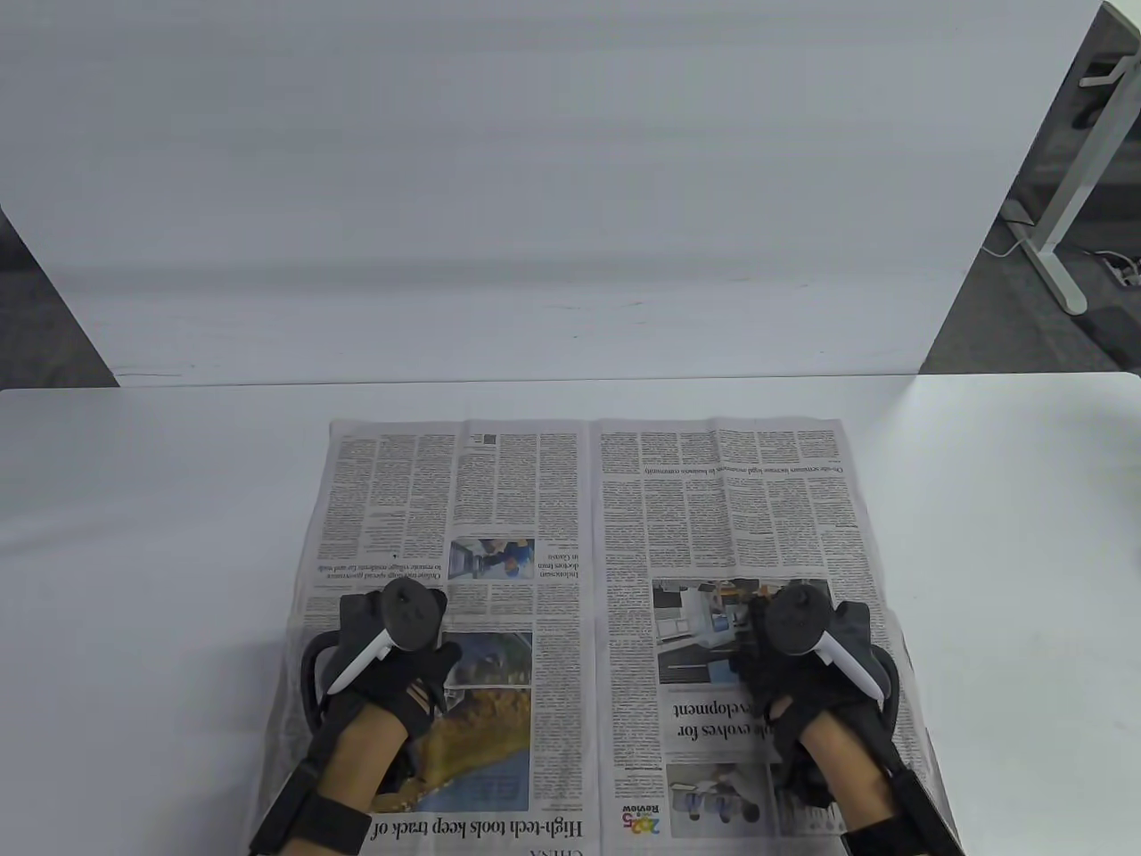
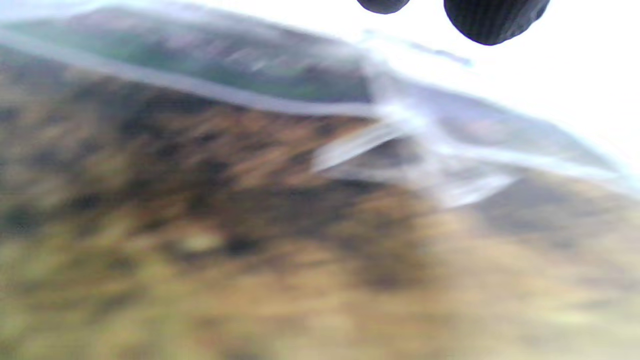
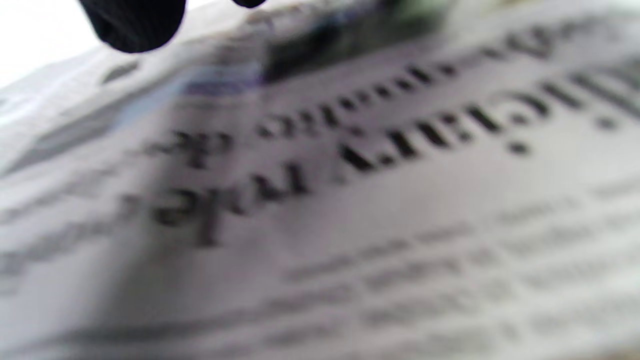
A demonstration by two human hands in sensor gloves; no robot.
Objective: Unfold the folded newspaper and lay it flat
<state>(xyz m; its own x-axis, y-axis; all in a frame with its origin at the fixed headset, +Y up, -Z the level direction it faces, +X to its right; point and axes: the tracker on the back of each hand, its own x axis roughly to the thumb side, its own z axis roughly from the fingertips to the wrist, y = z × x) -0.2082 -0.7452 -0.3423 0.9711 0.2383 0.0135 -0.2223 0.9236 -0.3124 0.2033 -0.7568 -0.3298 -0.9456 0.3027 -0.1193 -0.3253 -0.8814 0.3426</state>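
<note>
The newspaper lies spread open on the white table, two pages side by side with a crease down the middle. My left hand rests on the left page over a coloured photo. My right hand rests on the right page over a headline and photo. Neither hand grips anything. The left wrist view shows the blurred coloured photo very close, with gloved fingertips at the top edge. The right wrist view shows blurred headline print and a gloved fingertip.
A white backboard stands behind the table's far edge. A white desk leg and grey floor show at the far right. Bare table lies left, right and beyond the paper.
</note>
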